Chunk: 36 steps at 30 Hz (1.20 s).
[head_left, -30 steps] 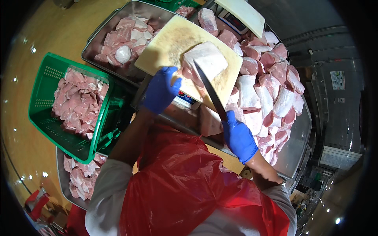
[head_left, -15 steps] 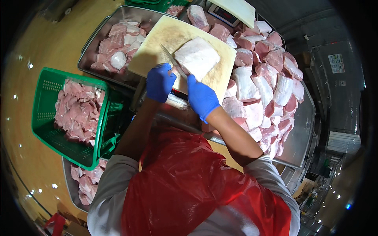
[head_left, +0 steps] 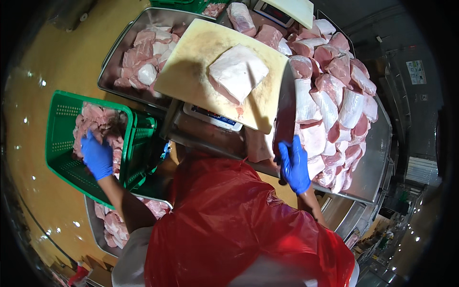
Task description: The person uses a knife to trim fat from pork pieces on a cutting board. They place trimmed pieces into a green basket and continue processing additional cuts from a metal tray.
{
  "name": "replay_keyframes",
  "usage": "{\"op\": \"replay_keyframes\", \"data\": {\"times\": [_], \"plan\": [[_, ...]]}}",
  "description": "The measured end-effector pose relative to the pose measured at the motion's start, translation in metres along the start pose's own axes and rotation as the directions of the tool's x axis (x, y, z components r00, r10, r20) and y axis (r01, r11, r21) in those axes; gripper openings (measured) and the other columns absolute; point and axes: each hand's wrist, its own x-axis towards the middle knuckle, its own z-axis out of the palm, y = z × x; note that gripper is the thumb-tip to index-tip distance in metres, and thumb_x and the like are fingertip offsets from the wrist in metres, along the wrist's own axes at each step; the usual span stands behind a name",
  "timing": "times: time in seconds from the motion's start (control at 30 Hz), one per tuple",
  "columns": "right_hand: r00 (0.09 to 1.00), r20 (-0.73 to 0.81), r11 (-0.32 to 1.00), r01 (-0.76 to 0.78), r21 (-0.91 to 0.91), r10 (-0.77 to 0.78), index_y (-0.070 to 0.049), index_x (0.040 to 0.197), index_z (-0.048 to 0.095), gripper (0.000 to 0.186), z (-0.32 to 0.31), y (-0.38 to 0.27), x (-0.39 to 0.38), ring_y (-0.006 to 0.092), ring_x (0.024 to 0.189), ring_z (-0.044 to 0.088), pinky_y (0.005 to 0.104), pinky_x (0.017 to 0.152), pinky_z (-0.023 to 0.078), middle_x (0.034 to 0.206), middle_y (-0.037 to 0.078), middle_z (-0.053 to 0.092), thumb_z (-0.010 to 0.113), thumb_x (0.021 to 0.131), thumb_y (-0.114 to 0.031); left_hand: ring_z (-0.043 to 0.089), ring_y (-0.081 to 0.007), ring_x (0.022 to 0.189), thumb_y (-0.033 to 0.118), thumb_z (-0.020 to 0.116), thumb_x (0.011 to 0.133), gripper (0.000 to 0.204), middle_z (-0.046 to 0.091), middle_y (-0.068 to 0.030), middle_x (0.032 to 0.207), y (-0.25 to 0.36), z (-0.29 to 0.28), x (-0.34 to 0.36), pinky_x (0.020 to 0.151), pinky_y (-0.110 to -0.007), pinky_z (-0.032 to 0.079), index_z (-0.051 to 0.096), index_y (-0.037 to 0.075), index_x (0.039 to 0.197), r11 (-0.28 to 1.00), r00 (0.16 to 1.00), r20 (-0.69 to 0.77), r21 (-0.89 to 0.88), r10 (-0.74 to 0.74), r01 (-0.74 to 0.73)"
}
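Observation:
A pale slab of pork with a white fat face (head_left: 239, 71) lies on the cream cutting board (head_left: 189, 52). My right hand (head_left: 295, 165), gloved in blue, is closed round a knife (head_left: 285, 105) near the board's right edge. Its broad blade points up and away from me. My left hand (head_left: 97, 155), also in a blue glove, is inside the green basket (head_left: 126, 143), over the pink meat trimmings (head_left: 98, 117). Its fingers look stretched out, with no piece visible in them.
A large heap of pork cuts (head_left: 330, 95) covers the steel table at right. Behind the basket stands a steel tub (head_left: 107, 79) of meat pieces; another tub (head_left: 103, 239) sits below it. A scale (head_left: 210, 117) shows under the board.
My left hand has moved from the board's near edge into the green basket. The right hand has drawn the knife off the slab, to the right and nearer me.

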Motion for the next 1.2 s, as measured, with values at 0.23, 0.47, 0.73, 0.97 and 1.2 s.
{"op": "replay_keyframes", "data": {"times": [0.23, 0.47, 0.73, 0.97, 1.2], "plan": [[0.960, -0.199, 0.883, -0.085, 0.462, 0.196, 0.004, 0.121, 0.049, 0.025, 0.009, -0.028, 0.063, 0.0122, 0.057, 0.060, 0.0266, 0.050, 0.048, 0.077, 0.008, 0.063, 0.055, 0.103, -0.013, 0.054, -0.0467, 0.120, 0.058, 0.081, 0.070, 0.111, 0.052, -0.0317, 0.127, 0.316, 0.036, 0.034, 0.099, -0.052, 0.047, 0.031, -0.001, 0.150, 0.703, 0.810, 0.029, -0.516, 0.586, -0.490], [0.958, -0.171, 0.916, -0.155, 0.369, 0.231, 0.007, 0.121, 0.051, 0.027, 0.008, -0.015, 0.050, 0.0112, 0.056, 0.058, 0.0267, 0.049, 0.046, 0.072, 0.007, 0.063, 0.056, 0.103, -0.013, 0.052, -0.0449, 0.122, 0.034, 0.090, 0.051, 0.125, 0.044, -0.0291, 0.139, 0.349, 0.010, 0.073, 0.094, -0.057, 0.049, 0.025, 0.022, 0.158, 0.309, 0.227, 0.243, -0.389, 0.943, -0.868], [0.982, -0.136, 0.975, 0.104, -0.198, -0.132, 0.002, 0.113, 0.051, 0.020, 0.047, 0.010, 0.040, 0.0466, 0.071, 0.063, 0.0509, 0.058, 0.048, 0.080, 0.025, 0.065, 0.060, 0.097, -0.008, 0.059, -0.0315, 0.094, 0.006, 0.082, 0.068, 0.065, 0.057, -0.0138, 0.111, 0.278, 0.058, -0.009, 0.081, -0.041, 0.052, 0.055, 0.007, 0.128, 0.296, 0.875, -0.301, -0.857, 0.380, -0.423], [0.966, -0.009, 0.938, 0.249, -0.243, -0.259, -0.004, 0.110, 0.047, 0.017, 0.084, -0.038, 0.135, 0.0451, 0.071, 0.063, 0.0534, 0.059, 0.048, 0.080, 0.026, 0.063, 0.055, 0.098, -0.013, 0.058, -0.0258, 0.062, 0.001, 0.074, 0.076, 0.015, 0.059, -0.0081, 0.071, 0.283, 0.074, -0.034, 0.063, -0.038, 0.051, 0.062, 0.007, 0.084, 0.317, 0.881, -0.430, -0.823, 0.196, -0.472], [0.968, 0.206, 0.900, 0.215, -0.378, -0.145, -0.006, 0.113, 0.045, 0.018, 0.100, -0.041, 0.146, 0.0446, 0.072, 0.065, 0.0539, 0.061, 0.050, 0.089, 0.025, 0.065, 0.049, 0.099, -0.017, 0.061, -0.0319, 0.063, 0.007, 0.071, 0.079, 0.008, 0.061, -0.0133, 0.070, 0.273, 0.062, -0.036, 0.060, -0.041, 0.050, 0.063, 0.006, 0.077, 0.255, 0.959, -0.229, -0.929, 0.167, -0.267]]}}
